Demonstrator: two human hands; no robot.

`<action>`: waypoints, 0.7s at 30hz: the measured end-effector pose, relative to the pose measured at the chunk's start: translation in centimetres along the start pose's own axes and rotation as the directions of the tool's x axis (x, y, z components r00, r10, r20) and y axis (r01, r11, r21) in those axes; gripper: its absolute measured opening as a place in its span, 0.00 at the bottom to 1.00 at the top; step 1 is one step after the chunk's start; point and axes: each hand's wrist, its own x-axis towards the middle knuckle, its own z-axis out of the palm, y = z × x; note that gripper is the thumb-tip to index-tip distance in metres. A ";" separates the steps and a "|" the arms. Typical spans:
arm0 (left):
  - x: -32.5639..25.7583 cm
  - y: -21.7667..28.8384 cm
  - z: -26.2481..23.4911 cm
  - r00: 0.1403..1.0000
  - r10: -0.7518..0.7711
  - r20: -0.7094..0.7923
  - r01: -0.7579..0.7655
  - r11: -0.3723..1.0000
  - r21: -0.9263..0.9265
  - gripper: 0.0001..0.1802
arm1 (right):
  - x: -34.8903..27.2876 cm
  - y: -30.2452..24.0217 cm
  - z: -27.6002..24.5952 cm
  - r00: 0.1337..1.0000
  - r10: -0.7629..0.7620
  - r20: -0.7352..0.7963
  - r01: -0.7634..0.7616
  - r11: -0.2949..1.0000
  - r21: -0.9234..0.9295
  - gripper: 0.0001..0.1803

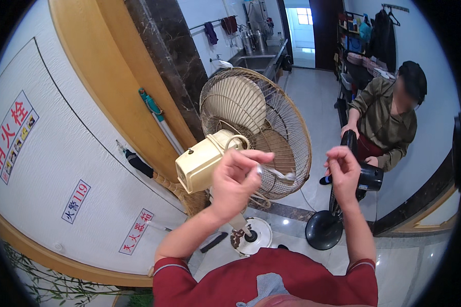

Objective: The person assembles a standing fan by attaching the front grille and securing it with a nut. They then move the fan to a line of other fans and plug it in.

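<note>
My left hand [235, 181] is raised in front of a large beige pedestal fan, its fingers curled with thumb and forefinger near each other. A small pale spot shows at the thumb tip, and a thin white strip [283, 175] lies just beyond it; I cannot tell whether the hand holds it. The fan's cream motor housing [205, 161] is behind this hand, beside the wire cage [294, 117]. Held apart to the right, my right hand [343, 171] has its fingertips pinched together. What is in that pinch, if anything, is too small to make out.
A person [389, 117] at the right holds a black fan [370, 177] with a round black base [323, 230]. The beige fan's worn white base [256, 236] stands on the tiles. A broom [189, 197] leans by the white door [51, 153]; a sink counter [256, 62] is behind.
</note>
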 end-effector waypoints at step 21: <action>14.4 3.5 -9.7 0.877 -0.308 -0.369 0.404 0.888 0.219 0.09 | 27.5 -2.8 19.6 0.775 0.007 0.632 0.336 0.842 -0.422 0.17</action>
